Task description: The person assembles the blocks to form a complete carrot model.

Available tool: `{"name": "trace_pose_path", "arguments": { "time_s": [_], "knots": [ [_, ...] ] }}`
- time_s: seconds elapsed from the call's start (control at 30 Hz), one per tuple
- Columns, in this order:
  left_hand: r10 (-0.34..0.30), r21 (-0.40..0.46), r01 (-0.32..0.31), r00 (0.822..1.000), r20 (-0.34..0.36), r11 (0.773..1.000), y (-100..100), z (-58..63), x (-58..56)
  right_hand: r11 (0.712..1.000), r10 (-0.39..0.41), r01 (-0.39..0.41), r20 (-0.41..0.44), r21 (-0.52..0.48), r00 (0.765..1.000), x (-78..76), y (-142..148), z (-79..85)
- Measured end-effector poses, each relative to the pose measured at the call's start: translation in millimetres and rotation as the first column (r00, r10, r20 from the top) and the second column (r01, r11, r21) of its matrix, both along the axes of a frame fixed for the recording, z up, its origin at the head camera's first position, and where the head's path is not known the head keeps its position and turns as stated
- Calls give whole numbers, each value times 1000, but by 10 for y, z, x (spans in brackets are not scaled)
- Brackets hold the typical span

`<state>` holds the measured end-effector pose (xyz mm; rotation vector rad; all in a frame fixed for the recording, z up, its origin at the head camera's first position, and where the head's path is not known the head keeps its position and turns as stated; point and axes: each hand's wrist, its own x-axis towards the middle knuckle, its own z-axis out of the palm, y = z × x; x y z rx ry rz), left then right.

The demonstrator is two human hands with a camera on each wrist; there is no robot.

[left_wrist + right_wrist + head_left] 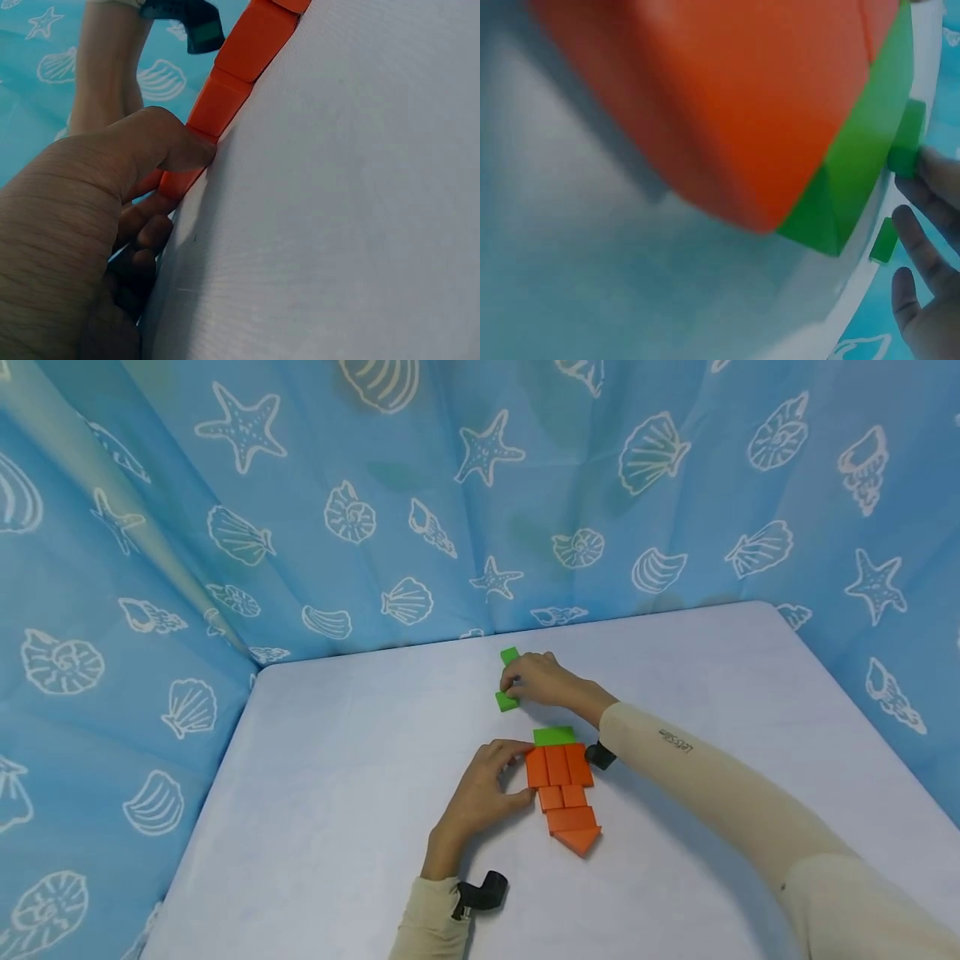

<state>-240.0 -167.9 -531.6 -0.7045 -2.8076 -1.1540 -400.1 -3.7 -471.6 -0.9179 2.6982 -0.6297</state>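
Orange blocks [558, 767] lie flat together in a column, with a triangular orange block [579, 841] at the near end. A green block [553, 736] adjoins their far edge. My left hand [483, 789] holds the leftmost orange block of the wide row, index finger at its far corner and thumb at its near one. In the left wrist view the thumb [187, 150] touches the orange side. Beyond the column, my right hand [542, 678] pinches a small green block [507, 702], also seen as a green block [907, 139] in the right wrist view.
Another small green block [509, 655] lies just beyond the right hand, towards the far table edge. The white-covered table [337, 760] meets a blue shell-print curtain [300, 527] at the back and left. A black wrist camera [601, 755] hangs close beside the orange blocks.
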Motion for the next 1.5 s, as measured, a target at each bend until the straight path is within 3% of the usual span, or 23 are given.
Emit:
{"name": "trace_pose_path", "arguments": {
  "time_s": [0.2,0.53,0.7,0.9,1.03,1.17,1.33,1.5],
  "knots": [
    [0,-9,0,1000,-22,1000,-37,37,-43,997,64,-60,79,-51,995,52,111,7],
    [13,-26,-13,1000,10,1000,-91,32,-58,982,128,-105,143,-158,981,133,232,-89],
    [8,-12,-8,1000,12,1000,-95,41,-55,976,155,-132,125,-175,980,145,284,-67],
    [13,-11,-13,1000,20,1000,-46,13,-66,973,42,-38,13,-228,999,42,354,10],
    [22,-6,-21,999,38,1000,-4,-17,-41,987,-25,9,-98,-163,995,-83,336,-5],
    [18,-12,-17,999,32,1000,27,-61,-7,999,-53,51,-113,-18,992,-192,264,-47],
    [20,-19,-20,1000,24,1000,28,-52,29,987,9,17,-160,157,987,-243,190,-88],
    [15,-19,-15,1000,4,1000,-1,12,-1,987,42,-1,-255,161,966,-199,246,-34]
  ]
}}
